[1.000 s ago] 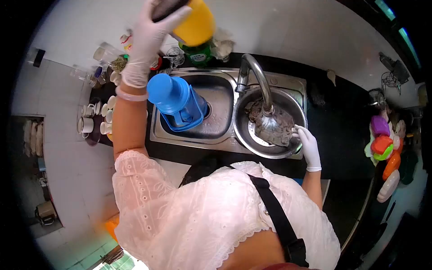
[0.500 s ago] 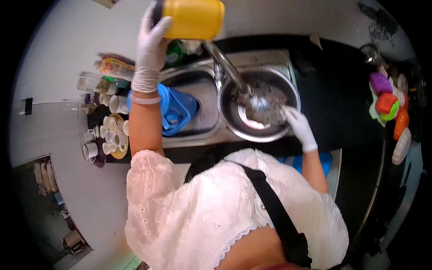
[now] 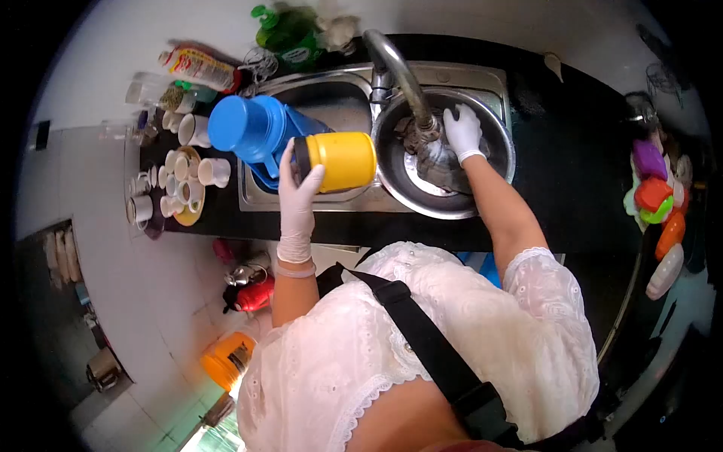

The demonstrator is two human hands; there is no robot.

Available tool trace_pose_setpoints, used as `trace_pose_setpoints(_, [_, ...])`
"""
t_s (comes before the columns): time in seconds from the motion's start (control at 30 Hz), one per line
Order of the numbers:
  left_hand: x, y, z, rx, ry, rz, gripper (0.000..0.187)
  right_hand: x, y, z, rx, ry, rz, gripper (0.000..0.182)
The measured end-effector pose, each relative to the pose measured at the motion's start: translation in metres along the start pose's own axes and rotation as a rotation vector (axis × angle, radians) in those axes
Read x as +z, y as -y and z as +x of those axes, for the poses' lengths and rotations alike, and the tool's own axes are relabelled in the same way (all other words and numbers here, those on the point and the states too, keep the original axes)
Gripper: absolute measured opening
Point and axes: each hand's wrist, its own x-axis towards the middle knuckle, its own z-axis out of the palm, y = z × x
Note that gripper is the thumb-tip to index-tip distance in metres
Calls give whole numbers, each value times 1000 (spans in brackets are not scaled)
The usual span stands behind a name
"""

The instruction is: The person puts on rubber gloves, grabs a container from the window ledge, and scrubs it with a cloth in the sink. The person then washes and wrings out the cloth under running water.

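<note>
My left hand (image 3: pixel 296 197), in a white glove, is closed on a yellow jar (image 3: pixel 345 161) with a black end, held sideways above the sink's divider. A blue jug (image 3: pixel 248 128) with a handle leans in the left sink bowl, just beyond that hand. My right hand (image 3: pixel 462 132), also gloved, reaches into a round steel basin (image 3: pixel 509 167) beside the tap spout (image 3: pixel 413 87). Its fingers are bent but apart, close to the spout's end. Dark wet cloth (image 3: pixel 444 169) lies in the basin under the spout, where water shows bright.
Cups (image 3: pixel 215 172) and a yellow plate (image 3: pixel 194 207) crowd the counter at left. Behind stand a green soap bottle (image 3: pixel 295 45) and a labelled bottle (image 3: pixel 202 69). Colourful plastic pieces (image 3: pixel 654 192) lie at the far right on the black counter (image 3: pixel 568 143).
My left hand has brought the yellow jar down and toward me from high over the sink. My right hand has moved from the basin's near right side to beside the spout.
</note>
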Motion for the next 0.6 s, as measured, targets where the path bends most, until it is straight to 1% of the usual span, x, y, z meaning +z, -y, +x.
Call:
trace_pose_setpoints(0.03, [-4, 11, -4, 41, -9, 81, 70, -15, 18, 3, -78, 36, 74, 34])
trace_pose_setpoints(0.1, [-4, 17, -9, 29, -2, 164, 73, -18, 41, 17, -165, 208, 465, 30])
trace_pose_setpoints(0.13, [-6, 25, -7, 48, -13, 186, 75, -21, 57, 22, -168, 356, 598, 30])
trace_pose_setpoints(0.17, [-4, 29, -5, 70, -13, 148, 74, -27, 76, 26, -215, 497, 737, 32])
trace_pose_setpoints(0.23, [-1, 37, 1, 56, 1, 91, 73, -29, 109, 34, -113, 676, 962, 34])
trace_pose_setpoints(0.3, [5, 36, 1, 31, 3, 38, 72, -31, 122, 38, -67, 939, 894, 33])
trace_pose_setpoints(0.37, [8, 34, -3, 21, -8, 2, 73, -23, 116, 33, -213, 947, 757, 35])
trace_pose_setpoints(0.4, [9, 34, -4, 26, -20, -7, 74, -23, 115, 29, -248, 936, 765, 36])
trace_pose_setpoints(0.5, [7, 29, -8, 12, -9, -24, 78, -31, 125, 15, -142, 897, 752, 37])
trace_pose_setpoints(0.53, [5, 28, -7, 14, -5, -9, 79, -34, 127, 11, -74, 911, 781, 36])
trace_pose_setpoints(0.6, [5, 27, -7, 14, 7, 3, 80, -17, 107, 20, 137, 933, 808, 32])
